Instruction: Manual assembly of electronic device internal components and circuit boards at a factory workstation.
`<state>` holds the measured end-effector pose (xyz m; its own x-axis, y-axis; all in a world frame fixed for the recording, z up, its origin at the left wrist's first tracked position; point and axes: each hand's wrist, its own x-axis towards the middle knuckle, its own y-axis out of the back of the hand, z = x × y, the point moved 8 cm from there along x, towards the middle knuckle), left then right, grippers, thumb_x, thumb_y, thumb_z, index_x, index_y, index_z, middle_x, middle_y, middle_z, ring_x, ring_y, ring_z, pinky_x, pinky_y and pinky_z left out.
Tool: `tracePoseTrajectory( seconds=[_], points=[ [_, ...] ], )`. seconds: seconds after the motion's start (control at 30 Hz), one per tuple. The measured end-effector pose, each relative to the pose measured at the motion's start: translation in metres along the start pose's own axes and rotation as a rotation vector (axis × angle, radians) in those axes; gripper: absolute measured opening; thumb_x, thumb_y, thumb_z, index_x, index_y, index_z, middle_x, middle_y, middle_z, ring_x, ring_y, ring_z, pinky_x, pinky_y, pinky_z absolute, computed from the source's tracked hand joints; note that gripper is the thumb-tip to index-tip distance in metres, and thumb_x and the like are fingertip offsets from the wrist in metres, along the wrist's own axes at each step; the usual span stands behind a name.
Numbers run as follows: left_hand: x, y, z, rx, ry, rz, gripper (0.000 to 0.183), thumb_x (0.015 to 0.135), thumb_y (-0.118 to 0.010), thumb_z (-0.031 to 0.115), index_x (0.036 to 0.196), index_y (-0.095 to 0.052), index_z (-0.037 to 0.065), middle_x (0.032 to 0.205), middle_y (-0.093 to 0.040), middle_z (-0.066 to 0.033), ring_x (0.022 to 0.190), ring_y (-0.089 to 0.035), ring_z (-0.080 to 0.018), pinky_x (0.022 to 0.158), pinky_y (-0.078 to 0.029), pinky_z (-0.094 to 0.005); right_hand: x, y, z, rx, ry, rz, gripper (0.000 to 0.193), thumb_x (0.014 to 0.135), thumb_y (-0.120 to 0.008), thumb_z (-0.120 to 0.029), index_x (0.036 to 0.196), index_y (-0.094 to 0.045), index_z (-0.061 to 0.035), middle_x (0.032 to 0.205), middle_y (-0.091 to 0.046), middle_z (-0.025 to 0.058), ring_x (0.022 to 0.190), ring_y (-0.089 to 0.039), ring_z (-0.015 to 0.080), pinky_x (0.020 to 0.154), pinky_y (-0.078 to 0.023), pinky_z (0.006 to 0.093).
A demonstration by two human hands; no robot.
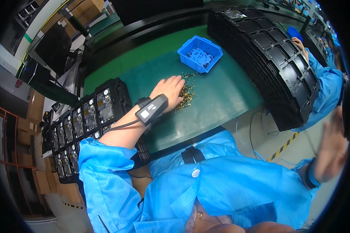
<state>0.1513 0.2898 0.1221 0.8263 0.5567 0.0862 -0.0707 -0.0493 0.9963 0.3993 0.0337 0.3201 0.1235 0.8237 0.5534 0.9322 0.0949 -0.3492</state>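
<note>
My left hand lies flat on the green mat, fingers stretched out, its edge touching a loose pile of tiny gold-coloured screw-like pieces. A black device is strapped to that wrist. Just beyond the pile stands a blue plastic bin with small dark pieces scattered over its bottom. Out at the far right, away from the mat, my right hand is raised and blurred. Its fingers look extended, and nothing shows in it.
On the left, a black tray holds several circuit boards. A tall stack of black trays leans along the right. Beyond it is another person's hand and blue sleeve. A dark monitor stands at the back left; cables hang near the floor.
</note>
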Motion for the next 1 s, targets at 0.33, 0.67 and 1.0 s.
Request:
tracePoseTrajectory(
  seconds=[0.33,0.67,1.0],
  points=[
    [0.053,-0.041,0.031,-0.061,-0.068,0.031,0.061,0.076,-0.057,0.034,0.122,-0.036,0.000,0.129,-0.034,-0.0170,0.120,-0.032,-0.0291,0.096,-0.030,-0.0434,0.108,0.020,0.265,-0.981,0.064,-0.168,0.027,0.074,-0.057,-0.009,0.101,-0.052,-0.0038,0.112,-0.048,0.0123,0.108,-0.044,0.0266,0.089,-0.036,0.0357],
    [0.062,-0.051,0.004,-0.026,-0.017,0.067,0.058,0.074,-0.058,0.032,0.118,-0.040,0.000,0.124,-0.039,-0.0159,0.118,-0.035,-0.0279,0.094,-0.032,-0.0447,0.117,0.024,0.346,-1.263,-0.050,-0.347,0.032,0.072,-0.057,-0.010,0.103,-0.051,-0.0065,0.102,-0.055,0.0092,0.101,-0.048,0.0250,0.093,-0.027,0.0501],
    [0.046,-0.037,-0.004,-0.008,-0.035,-0.033,0.047,0.075,-0.057,0.026,0.113,-0.044,0.001,0.120,-0.042,-0.0141,0.115,-0.037,-0.0271,0.093,-0.032,-0.0428,0.118,0.008,0.372,-1.012,-0.043,-0.335,0.017,0.076,-0.053,-0.010,0.093,-0.058,-0.0079,0.086,-0.062,0.0081,0.082,-0.058,0.0257,0.093,-0.030,0.0469]
  ],
)
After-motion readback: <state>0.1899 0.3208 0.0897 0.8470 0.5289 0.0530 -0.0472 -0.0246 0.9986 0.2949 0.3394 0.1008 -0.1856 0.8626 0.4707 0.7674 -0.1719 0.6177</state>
